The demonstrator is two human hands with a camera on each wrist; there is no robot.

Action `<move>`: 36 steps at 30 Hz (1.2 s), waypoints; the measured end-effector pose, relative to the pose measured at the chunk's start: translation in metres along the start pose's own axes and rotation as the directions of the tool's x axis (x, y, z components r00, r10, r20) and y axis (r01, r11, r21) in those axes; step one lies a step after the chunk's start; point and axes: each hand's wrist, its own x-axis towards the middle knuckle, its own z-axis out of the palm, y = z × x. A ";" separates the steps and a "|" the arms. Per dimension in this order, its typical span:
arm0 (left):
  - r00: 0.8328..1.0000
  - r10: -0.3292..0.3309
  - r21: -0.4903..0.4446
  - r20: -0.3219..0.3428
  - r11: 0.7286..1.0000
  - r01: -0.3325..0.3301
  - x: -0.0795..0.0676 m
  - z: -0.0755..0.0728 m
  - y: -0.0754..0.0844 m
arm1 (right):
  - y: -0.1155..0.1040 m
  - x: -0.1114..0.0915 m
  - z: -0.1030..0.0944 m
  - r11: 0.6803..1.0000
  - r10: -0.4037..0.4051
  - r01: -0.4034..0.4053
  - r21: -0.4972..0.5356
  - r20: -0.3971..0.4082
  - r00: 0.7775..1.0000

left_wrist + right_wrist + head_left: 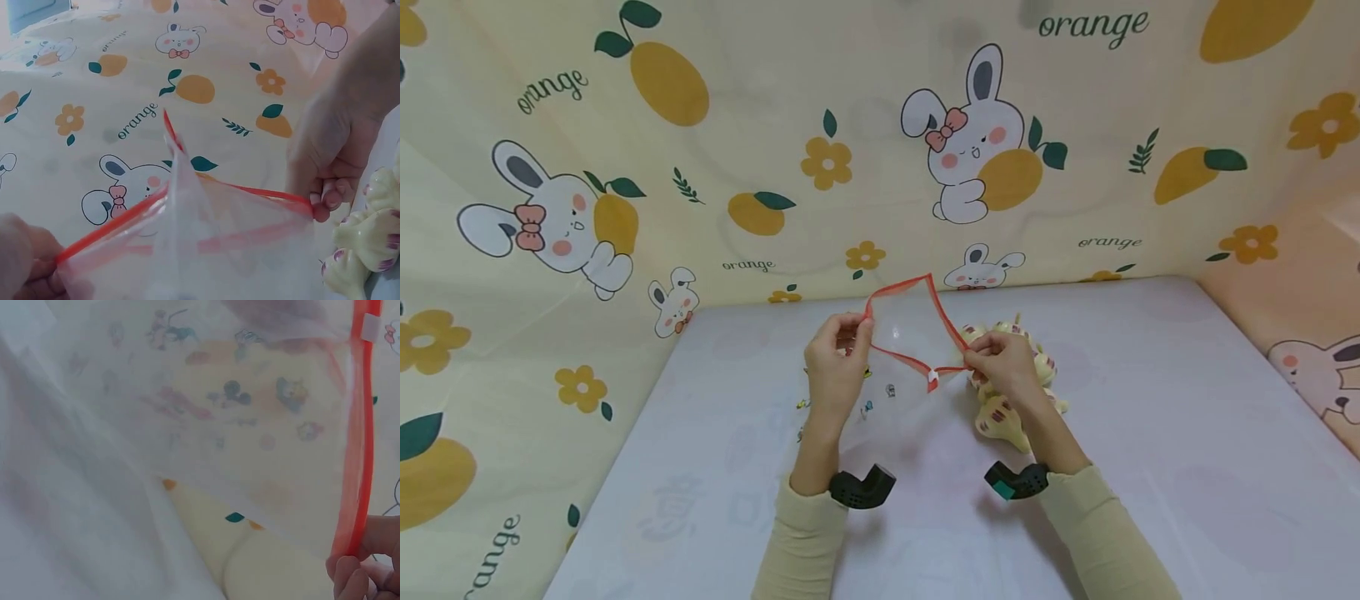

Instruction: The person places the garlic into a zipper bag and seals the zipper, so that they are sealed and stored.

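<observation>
A clear zip bag (898, 288) with a red zip strip and small printed cartoon figures is held up over the table, its mouth spread wide. My left hand (841, 360) pinches the left end of the red strip between thumb and fingers. At the opposite end, my right hand (1006, 364) pinches the strip the same way. A white slider (370, 328) sits on the strip, at the near side of the mouth in the head view. Pale garlic bulbs (1000, 417) with purplish marks lie in a bunch below and around the right hand, partly hidden by it.
The white table (715, 467) extends to both sides of the arms. Behind it and along its sides hangs a cream cloth (865, 100) printed with rabbits and oranges. A black wrist camera (862, 487) is worn on the left wrist, another (1017, 481) on the right.
</observation>
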 end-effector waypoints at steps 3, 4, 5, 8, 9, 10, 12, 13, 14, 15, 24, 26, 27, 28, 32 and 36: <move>0.999 0.026 0.033 -0.030 0.999 -0.025 0.001 -0.003 0.001 | 0.001 0.002 -0.003 1.000 0.013 -0.013 -0.007 0.002 1.000; 0.999 0.030 0.039 -0.042 0.999 -0.028 0.002 -0.003 0.000 | 0.001 0.003 -0.004 1.000 0.020 -0.020 -0.006 0.002 1.000; 0.998 0.035 0.041 -0.056 0.999 -0.033 0.002 -0.004 0.000 | 0.001 0.004 -0.005 1.000 0.021 -0.021 -0.009 0.004 1.000; 0.996 0.041 0.012 -0.085 0.999 -0.040 0.003 -0.006 -0.001 | 0.002 0.005 -0.007 1.000 0.016 -0.016 -0.007 0.012 1.000; 0.995 0.040 -0.004 -0.089 0.999 -0.040 0.003 -0.005 -0.001 | 0.002 0.005 -0.007 1.000 0.011 -0.011 -0.004 0.023 1.000; 0.995 0.038 -0.021 -0.091 0.999 -0.040 0.003 -0.004 -0.002 | 0.002 0.005 -0.007 1.000 0.005 -0.004 -0.001 0.032 0.999; 0.996 0.033 -0.051 -0.087 0.998 -0.038 0.004 -0.001 -0.004 | 0.002 0.004 -0.007 1.000 -0.006 0.005 0.009 0.060 0.998; 0.996 0.034 -0.060 -0.086 0.997 -0.040 0.003 0.001 -0.005 | 0.002 0.003 -0.007 1.000 -0.013 0.012 0.012 0.077 0.997; 0.996 0.031 -0.065 -0.082 0.997 -0.036 0.003 0.003 -0.006 | 0.002 0.003 -0.007 1.000 -0.014 0.013 0.017 0.090 0.996; 0.997 0.026 -0.071 -0.079 0.997 -0.031 0.003 0.005 -0.007 | 0.002 0.002 -0.007 1.000 -0.020 0.018 0.018 0.103 0.994; 0.997 0.024 -0.073 -0.074 0.997 -0.029 0.000 0.011 -0.010 | 0.003 -0.001 -0.005 0.997 -0.075 0.071 0.031 0.135 0.988; 0.996 0.025 -0.072 -0.082 0.997 -0.031 0.001 0.012 -0.011 | 0.004 -0.002 -0.006 0.996 -0.094 0.092 0.019 0.146 0.985; 0.996 0.024 -0.075 -0.087 0.997 -0.031 0.001 0.013 -0.012 | 0.004 -0.002 -0.007 0.995 -0.101 0.101 0.007 0.152 0.983; 0.996 0.021 -0.075 -0.090 0.997 -0.028 0.001 0.013 -0.012 | 0.004 -0.003 -0.007 0.994 -0.107 0.109 -0.006 0.157 0.982; 0.995 0.015 -0.083 -0.102 0.996 -0.024 0.001 0.015 -0.013 | 0.007 -0.007 -0.012 0.991 -0.121 0.131 -0.041 0.181 0.976; 0.994 0.014 -0.089 -0.108 0.996 -0.024 0.001 0.014 -0.013 | 0.011 -0.012 -0.019 0.985 -0.138 0.156 -0.075 0.201 0.970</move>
